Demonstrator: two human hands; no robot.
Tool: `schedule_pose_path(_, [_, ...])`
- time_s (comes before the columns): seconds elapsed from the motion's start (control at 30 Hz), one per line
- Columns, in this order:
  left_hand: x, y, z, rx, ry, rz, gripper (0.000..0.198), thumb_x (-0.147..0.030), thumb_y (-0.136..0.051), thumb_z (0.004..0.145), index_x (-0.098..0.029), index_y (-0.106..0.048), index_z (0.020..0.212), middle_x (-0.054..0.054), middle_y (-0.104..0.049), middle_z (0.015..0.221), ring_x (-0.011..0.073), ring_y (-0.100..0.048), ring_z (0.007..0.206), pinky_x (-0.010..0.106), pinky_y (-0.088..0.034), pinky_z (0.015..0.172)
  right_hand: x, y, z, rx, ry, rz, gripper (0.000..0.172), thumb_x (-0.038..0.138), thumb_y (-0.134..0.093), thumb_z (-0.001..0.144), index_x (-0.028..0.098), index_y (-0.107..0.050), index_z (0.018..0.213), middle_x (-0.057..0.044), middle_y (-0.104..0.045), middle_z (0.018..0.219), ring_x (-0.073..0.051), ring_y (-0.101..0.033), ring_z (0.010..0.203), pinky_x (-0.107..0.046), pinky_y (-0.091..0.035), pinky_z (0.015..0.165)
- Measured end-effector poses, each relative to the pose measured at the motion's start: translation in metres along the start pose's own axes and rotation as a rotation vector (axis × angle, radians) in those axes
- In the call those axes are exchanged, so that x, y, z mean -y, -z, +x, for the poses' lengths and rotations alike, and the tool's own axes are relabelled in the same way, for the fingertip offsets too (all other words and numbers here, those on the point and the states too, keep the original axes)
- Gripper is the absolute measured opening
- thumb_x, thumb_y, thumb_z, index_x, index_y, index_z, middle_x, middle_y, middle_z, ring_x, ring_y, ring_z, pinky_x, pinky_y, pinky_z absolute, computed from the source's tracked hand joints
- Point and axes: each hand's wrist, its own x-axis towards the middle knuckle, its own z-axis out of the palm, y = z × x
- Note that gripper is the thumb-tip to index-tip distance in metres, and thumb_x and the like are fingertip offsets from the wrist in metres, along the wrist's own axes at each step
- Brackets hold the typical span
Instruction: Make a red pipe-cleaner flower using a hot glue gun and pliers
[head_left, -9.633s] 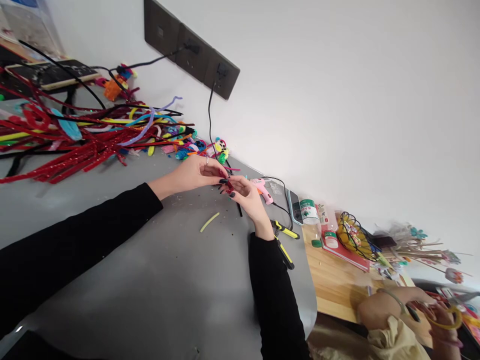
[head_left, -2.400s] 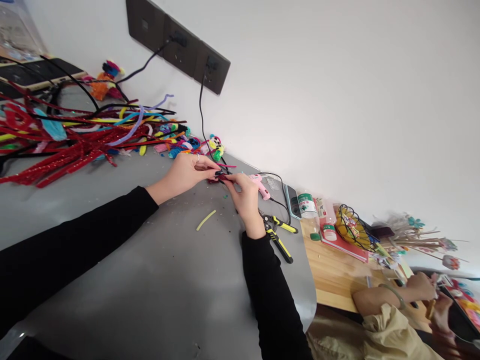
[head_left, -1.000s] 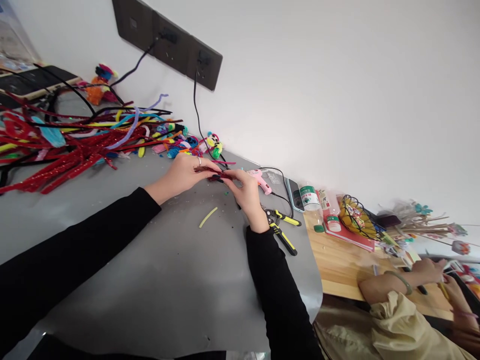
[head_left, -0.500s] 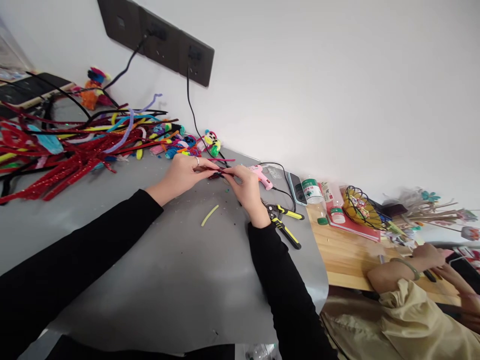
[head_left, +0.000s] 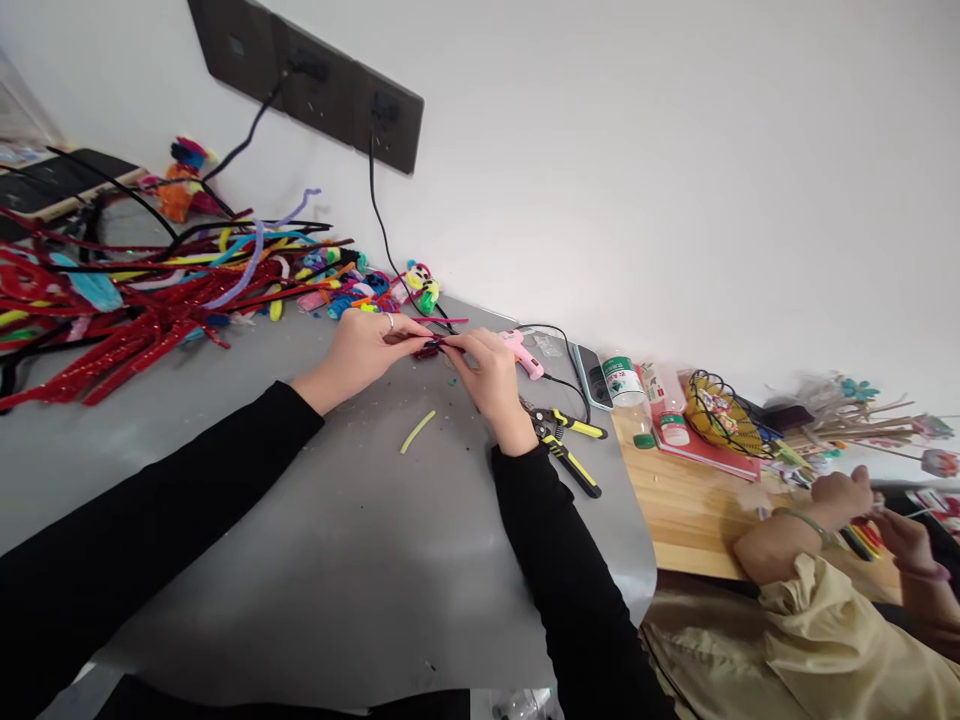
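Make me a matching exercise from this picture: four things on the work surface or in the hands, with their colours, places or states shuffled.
1. glue gun
2. pliers
3. short loose strip
4. dark red piece

A. pale yellow-green
B. pinched between left hand and right hand
C. pink
D. black-and-yellow handles, spread apart

Pairs: 1-C, 2-D, 3-A, 4-B
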Motion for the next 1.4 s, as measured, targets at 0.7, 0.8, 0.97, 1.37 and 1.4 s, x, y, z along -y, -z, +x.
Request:
schedule_pose_path(0.7, [0.006,0.004,0.005,0.064,0.018,-0.077,0.016,-0.036,-0.075,0.080,-0.024,-0.084,0.085,0.003,-0.083,0.087,0.0239,-0.079,0.082,0.031,-0.063,0.082,-0.004,0.002,0.000,0.077,-0.089,0.087,0.019,0.029,-0.059,0.103,0.023,-0.076,0.109,-0.006,-0.078,0.099,-0.022,-0.068,0.092,-0.034,-0.052,0.084])
schedule_pose_path(0.8, [0.007,0.006,0.006,0.067,0.000,0.005,0.016,-0.036,-0.075,0.079,-0.025,-0.084,0.085,0.002,-0.083,0.086,0.0224,-0.078,0.081,0.029,-0.062,0.082,-0.006,0.000,0.000,0.082,-0.100,0.098,0.018,0.030,-0.060,0.102,0.022,-0.076,0.106,-0.007,-0.078,0.097,-0.022,-0.069,0.091,-0.034,-0.053,0.083])
schedule_pose_path(0.97, [0.012,0.009,0.009,0.076,-0.050,0.117,0.014,-0.036,-0.073,0.081,-0.028,-0.084,0.084,0.001,-0.082,0.080,0.0199,-0.075,0.073,0.027,-0.059,0.076,-0.006,-0.002,-0.002,0.057,-0.072,0.092,0.017,0.030,-0.062,0.101,0.020,-0.076,0.105,-0.008,-0.078,0.098,-0.022,-0.070,0.091,-0.034,-0.053,0.083])
schedule_pose_path(1.37, [0.007,-0.003,0.005,0.060,0.161,-0.150,0.030,-0.048,-0.080,0.076,-0.018,-0.078,0.080,0.008,-0.081,0.078,0.0255,-0.079,0.075,0.034,-0.066,0.075,-0.010,-0.002,-0.001,0.022,-0.045,-0.049,0.028,0.037,-0.052,0.106,0.023,-0.076,0.102,-0.008,-0.074,0.090,-0.023,-0.064,0.087,-0.036,-0.047,0.082])
schedule_pose_path(1.4, [0.008,-0.003,0.006,0.074,0.196,-0.196,0.034,-0.050,-0.081,0.074,-0.017,-0.077,0.080,0.010,-0.081,0.079,0.0263,-0.079,0.076,0.036,-0.067,0.076,-0.010,-0.003,0.000,0.024,-0.036,-0.064,0.029,0.037,-0.050,0.106,0.023,-0.076,0.102,-0.008,-0.074,0.089,-0.023,-0.064,0.087,-0.036,-0.046,0.081])
